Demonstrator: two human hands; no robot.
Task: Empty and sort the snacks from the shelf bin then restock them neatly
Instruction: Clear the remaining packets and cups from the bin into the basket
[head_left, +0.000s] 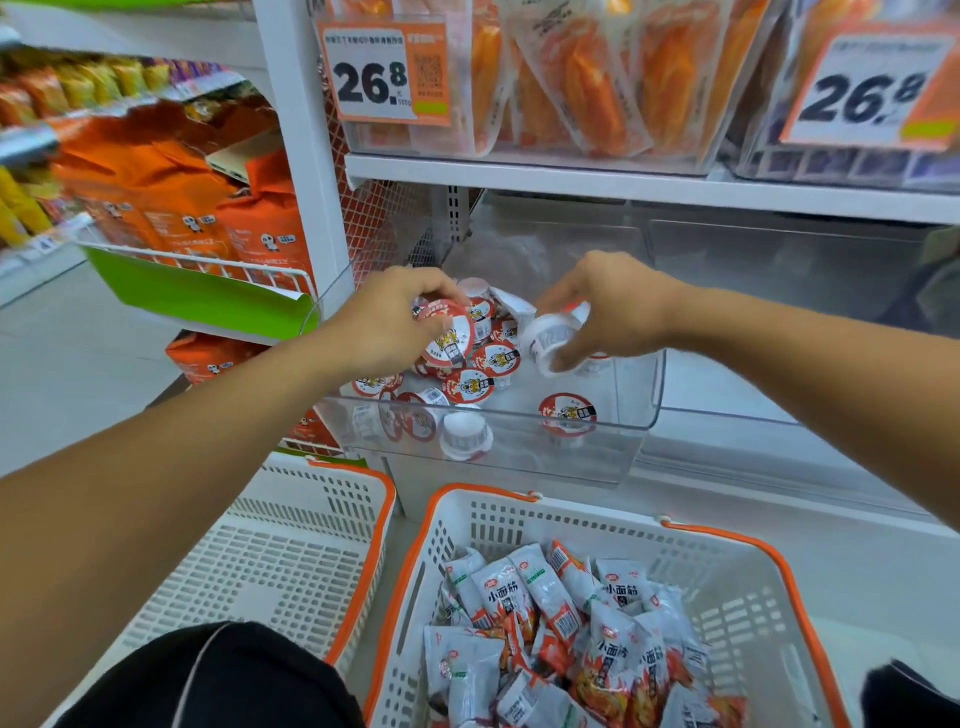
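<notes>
Inside clear plastic shelf bin (631, 415), toward its left wall: small round snack cups (480, 384), red-and-white foil lids, heaped loosely. Left hand (387, 322) clenched round one cup; right hand (605, 312) grasping another, white base outward. Risk: slick, light cups slipping from either grip, tumbling past front rim. Below: white perforated baskets (727, 566), glossy sachets (571, 623) in one.

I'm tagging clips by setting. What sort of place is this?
Most likely a shop's snack aisle: price tags reading 26.8 hang on clear shelf bins of packaged snacks, and orange-rimmed shopping baskets sit below. Both hands, left hand and right hand, hold small snack cups from one bin.
</notes>
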